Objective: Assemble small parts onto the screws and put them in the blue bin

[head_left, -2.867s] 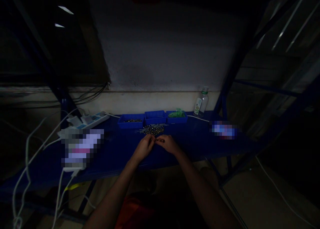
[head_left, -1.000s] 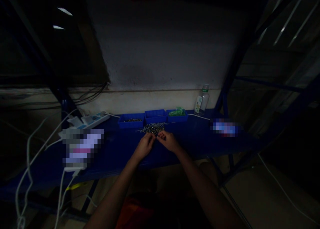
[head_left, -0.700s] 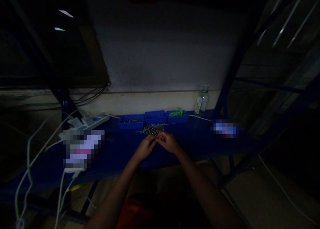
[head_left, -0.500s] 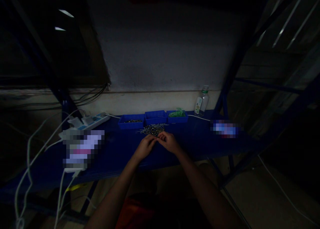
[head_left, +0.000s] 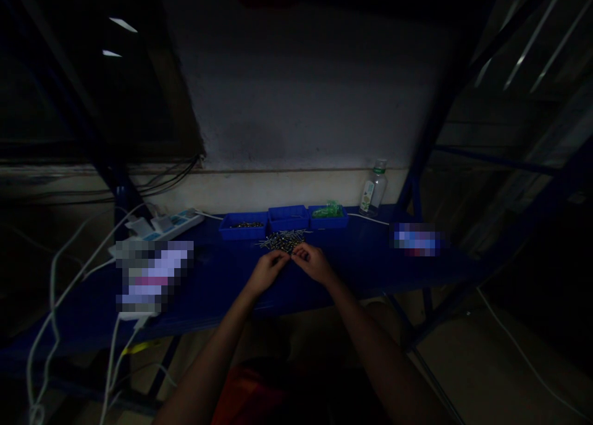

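A loose pile of small metal pieces [head_left: 283, 239] lies on the dark blue table [head_left: 208, 277]. At the near edge of that pile, my left hand [head_left: 267, 270] has its fingers pinched together. My right hand [head_left: 311, 262] is closed the same way, its fingertips almost meeting those of the left. Whatever sits between the fingertips is too small and dark to make out. Behind the pile stand three blue bins: the left one [head_left: 227, 232] holds small metal parts, the middle one [head_left: 288, 222] has a thin piece in it, and the right one [head_left: 340, 222] holds green items.
A clear bottle [head_left: 374, 193] stands at the back right near a blurred bright object [head_left: 417, 238]. To the left are a white power strip [head_left: 173, 227], white cables and a blurred, pale, screen-like object [head_left: 155, 280]. Blue frame posts rise at both sides.
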The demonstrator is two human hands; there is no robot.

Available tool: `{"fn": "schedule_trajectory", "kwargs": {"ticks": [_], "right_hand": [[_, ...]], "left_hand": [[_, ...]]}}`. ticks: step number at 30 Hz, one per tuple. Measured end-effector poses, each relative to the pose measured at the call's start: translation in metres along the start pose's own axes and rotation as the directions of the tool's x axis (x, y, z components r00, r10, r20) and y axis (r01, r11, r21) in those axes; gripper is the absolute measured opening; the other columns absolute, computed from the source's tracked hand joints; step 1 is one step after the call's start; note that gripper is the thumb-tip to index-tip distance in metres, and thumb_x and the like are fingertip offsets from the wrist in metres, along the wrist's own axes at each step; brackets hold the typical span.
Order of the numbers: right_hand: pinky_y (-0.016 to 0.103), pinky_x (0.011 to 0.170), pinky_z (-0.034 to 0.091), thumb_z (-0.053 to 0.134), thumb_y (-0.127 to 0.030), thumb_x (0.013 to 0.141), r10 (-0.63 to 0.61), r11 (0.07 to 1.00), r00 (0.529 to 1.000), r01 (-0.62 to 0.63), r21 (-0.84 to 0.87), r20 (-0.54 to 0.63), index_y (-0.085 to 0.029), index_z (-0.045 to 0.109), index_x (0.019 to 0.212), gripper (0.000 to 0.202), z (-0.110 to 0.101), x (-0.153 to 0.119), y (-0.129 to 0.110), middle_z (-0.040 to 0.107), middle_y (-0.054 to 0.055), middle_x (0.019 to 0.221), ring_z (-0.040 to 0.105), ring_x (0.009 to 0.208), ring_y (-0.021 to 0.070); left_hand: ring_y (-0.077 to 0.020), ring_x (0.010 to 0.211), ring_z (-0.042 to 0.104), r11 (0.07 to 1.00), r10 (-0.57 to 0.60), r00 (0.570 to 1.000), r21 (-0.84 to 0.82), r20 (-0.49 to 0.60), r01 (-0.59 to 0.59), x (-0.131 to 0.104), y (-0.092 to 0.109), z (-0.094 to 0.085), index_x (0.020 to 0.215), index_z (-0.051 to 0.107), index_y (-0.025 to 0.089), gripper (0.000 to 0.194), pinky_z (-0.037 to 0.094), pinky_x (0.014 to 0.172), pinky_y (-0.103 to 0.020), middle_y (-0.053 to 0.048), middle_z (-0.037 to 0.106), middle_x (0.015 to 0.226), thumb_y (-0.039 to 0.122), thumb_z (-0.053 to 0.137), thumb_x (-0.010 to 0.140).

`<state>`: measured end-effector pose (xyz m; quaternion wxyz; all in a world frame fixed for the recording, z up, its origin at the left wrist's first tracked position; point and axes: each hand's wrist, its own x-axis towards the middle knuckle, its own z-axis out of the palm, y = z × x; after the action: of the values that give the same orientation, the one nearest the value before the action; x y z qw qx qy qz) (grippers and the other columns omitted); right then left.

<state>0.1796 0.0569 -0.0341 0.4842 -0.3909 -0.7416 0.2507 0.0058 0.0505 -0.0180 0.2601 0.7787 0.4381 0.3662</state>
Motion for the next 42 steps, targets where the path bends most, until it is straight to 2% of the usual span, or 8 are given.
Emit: {"fn": "schedule_trajectory", "kwargs": {"ticks": [5,9,16,19,22,27,35,42], "right_hand": [[0.021,0.062,0.043,0.055,-0.024,0.076,0.040,0.998,0.997,-0.037,-0.059,0.058,-0.017,0.057,0.084,0.011,0.003,0.000,0.007,0.059,-0.001,0.071,0.054,0.065,0.0102],[0.020,0.061,0.042,0.058,-0.022,0.075,0.047,0.991,0.992,-0.031,-0.133,0.113,-0.018,0.058,0.087,0.013,0.006,-0.001,0.009,0.058,-0.002,0.070,0.053,0.062,0.0097],[0.020,0.061,0.041,0.054,-0.021,0.078,0.071,0.984,0.993,-0.055,-0.167,0.094,-0.020,0.058,0.092,0.015,0.006,0.000,0.009,0.061,-0.002,0.072,0.055,0.062,0.0102],[0.020,0.060,0.041,0.054,-0.021,0.079,0.075,0.981,0.993,-0.057,-0.184,0.094,-0.020,0.058,0.091,0.013,0.007,0.000,0.009,0.061,-0.002,0.071,0.055,0.062,0.0102],[0.019,0.059,0.040,0.053,-0.020,0.079,0.082,0.978,0.993,-0.063,-0.199,0.090,-0.020,0.058,0.092,0.014,0.007,0.001,0.008,0.061,-0.002,0.071,0.055,0.062,0.0100],[0.020,0.059,0.041,0.053,-0.019,0.080,0.061,0.980,0.995,-0.045,-0.192,0.076,-0.021,0.059,0.092,0.014,0.008,0.002,0.008,0.062,-0.002,0.072,0.056,0.063,0.0105],[0.020,0.058,0.040,0.054,-0.019,0.078,0.072,0.978,0.995,-0.057,-0.203,0.065,-0.021,0.060,0.088,0.012,0.007,0.001,0.010,0.062,-0.001,0.071,0.056,0.061,0.0110],[0.020,0.057,0.040,0.052,-0.019,0.079,0.072,0.982,0.996,-0.062,-0.180,0.048,-0.020,0.060,0.086,0.011,0.006,0.000,0.007,0.060,-0.002,0.067,0.054,0.059,0.0106]], "left_hand": [[-0.0165,0.073,0.061,0.999,-0.037,0.999,0.014,-0.010,0.038,0.001,-0.004,0.001,0.085,0.065,0.013,0.031,0.046,0.065,-0.023,-0.004,0.068,0.080,0.039,0.047,0.082],[-0.0173,0.075,0.063,0.995,-0.067,0.996,0.067,-0.058,0.071,0.005,-0.012,-0.008,0.084,0.068,0.015,0.028,0.047,0.070,-0.024,-0.003,0.070,0.083,0.037,0.051,0.078],[-0.0228,0.089,0.062,0.945,-0.159,0.925,0.219,-0.344,0.243,0.051,-0.036,-0.088,0.095,0.067,0.011,0.037,0.046,0.080,-0.029,-0.010,0.070,0.097,0.038,0.047,0.078],[-0.0226,0.087,0.063,0.915,-0.178,0.909,0.277,-0.376,0.294,0.075,-0.039,-0.114,0.096,0.067,0.012,0.037,0.047,0.076,-0.028,-0.010,0.071,0.093,0.038,0.048,0.078],[-0.0228,0.081,0.064,0.892,-0.182,0.916,0.333,-0.358,0.307,0.086,-0.036,-0.123,0.098,0.067,0.012,0.037,0.048,0.071,-0.029,-0.011,0.071,0.090,0.038,0.050,0.076],[-0.0238,0.087,0.063,0.863,-0.145,0.946,0.432,-0.289,0.264,0.068,-0.029,-0.110,0.099,0.066,0.014,0.037,0.046,0.077,-0.030,-0.011,0.070,0.093,0.038,0.044,0.081],[-0.0221,0.089,0.062,0.827,-0.094,0.996,0.556,-0.003,0.080,0.026,-0.025,-0.044,0.096,0.066,0.024,0.023,0.044,0.076,-0.027,-0.006,0.067,0.099,0.032,0.054,0.077],[-0.0204,0.082,0.061,0.792,-0.078,0.996,0.610,0.051,0.031,0.027,-0.021,-0.031,0.086,0.064,0.021,0.021,0.042,0.071,-0.027,-0.008,0.066,0.090,0.028,0.044,0.085]]}}
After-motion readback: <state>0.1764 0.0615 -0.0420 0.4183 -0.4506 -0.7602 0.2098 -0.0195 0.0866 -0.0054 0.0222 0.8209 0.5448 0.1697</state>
